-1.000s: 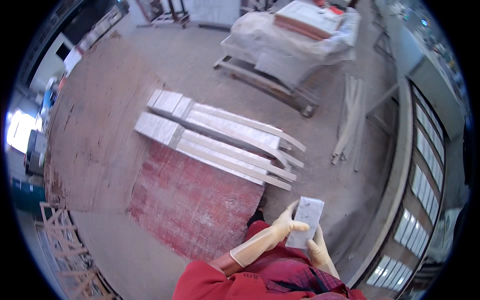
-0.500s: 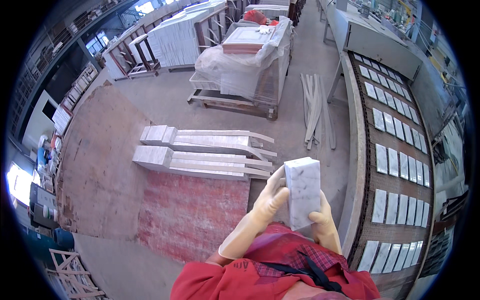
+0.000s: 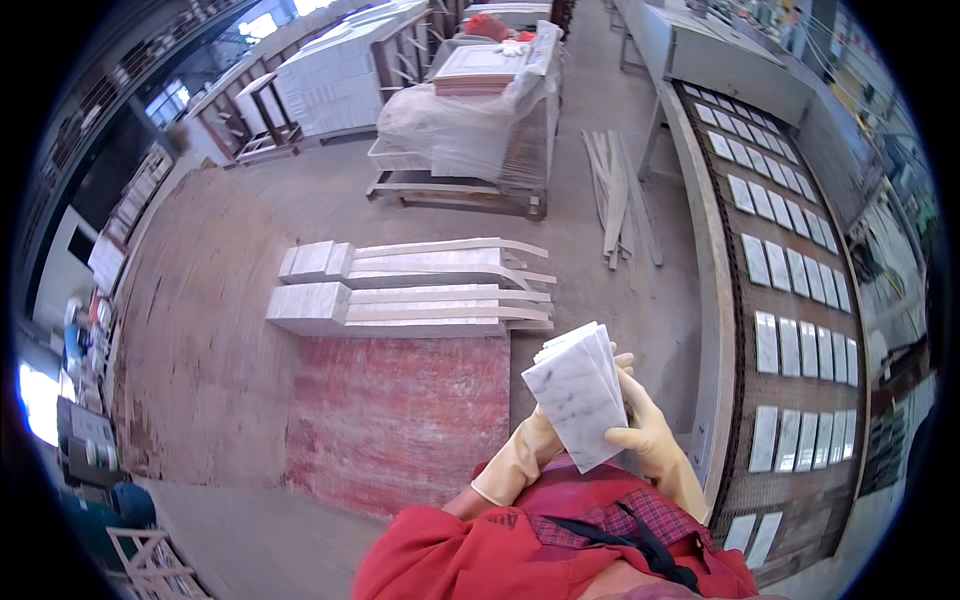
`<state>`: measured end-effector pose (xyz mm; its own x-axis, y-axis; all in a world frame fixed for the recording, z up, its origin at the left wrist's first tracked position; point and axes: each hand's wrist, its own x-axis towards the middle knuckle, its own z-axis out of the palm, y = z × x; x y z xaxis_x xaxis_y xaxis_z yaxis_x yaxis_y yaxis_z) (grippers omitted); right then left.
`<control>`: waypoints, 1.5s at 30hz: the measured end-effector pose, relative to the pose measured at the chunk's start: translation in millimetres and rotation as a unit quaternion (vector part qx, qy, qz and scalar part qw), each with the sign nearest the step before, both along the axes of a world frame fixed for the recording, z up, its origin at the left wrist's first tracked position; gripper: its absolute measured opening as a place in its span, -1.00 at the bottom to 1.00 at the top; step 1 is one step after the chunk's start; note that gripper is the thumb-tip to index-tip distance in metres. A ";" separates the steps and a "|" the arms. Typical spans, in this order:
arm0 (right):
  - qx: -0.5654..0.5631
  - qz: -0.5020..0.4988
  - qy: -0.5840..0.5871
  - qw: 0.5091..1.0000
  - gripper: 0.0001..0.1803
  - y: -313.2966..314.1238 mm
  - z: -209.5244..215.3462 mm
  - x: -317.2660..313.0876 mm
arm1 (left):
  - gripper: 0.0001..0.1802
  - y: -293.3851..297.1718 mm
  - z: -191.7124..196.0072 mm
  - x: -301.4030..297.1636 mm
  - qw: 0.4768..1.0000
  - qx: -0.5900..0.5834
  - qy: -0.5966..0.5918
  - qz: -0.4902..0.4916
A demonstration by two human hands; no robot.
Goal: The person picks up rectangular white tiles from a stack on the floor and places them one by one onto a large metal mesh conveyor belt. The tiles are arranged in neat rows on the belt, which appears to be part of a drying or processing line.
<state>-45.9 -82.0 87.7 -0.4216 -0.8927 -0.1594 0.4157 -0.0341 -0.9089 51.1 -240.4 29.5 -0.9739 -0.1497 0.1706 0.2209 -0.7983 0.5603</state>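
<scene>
As R hand pinches fanned tiles, can't tell grip of L hand (top w/ blurry print).

The held tiles are white, patterned with irregular grey veining. My right hand and left hand present the plain cream yellow of gloves. My clothing: sleeve, solid red; checked cloth, dark lines on purplish red; strap, black. The mat is red, blotched with whitish streaks. The board is mottled brown. Tile stacks are white with light grey tones; the strips along them are off-white. The belt is brown, beneath rows of white tiles with grey marking.
</scene>
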 end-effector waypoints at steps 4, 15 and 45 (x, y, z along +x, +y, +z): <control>0.082 0.011 0.053 0.995 0.34 16.1 36.8 18.2 | -0.24 10.2 5.4 18.9 0.994 0.108 0.005 -0.035; 0.250 -0.050 0.346 0.903 0.04 57.5 42.5 47.4 | -0.24 39.7 -15.7 24.5 0.984 0.160 -0.001 -0.074; 0.276 -0.264 0.519 0.764 0.39 185.8 17.8 44.5 | 0.09 203.7 -38.2 -26.6 0.948 0.129 -0.226 -0.184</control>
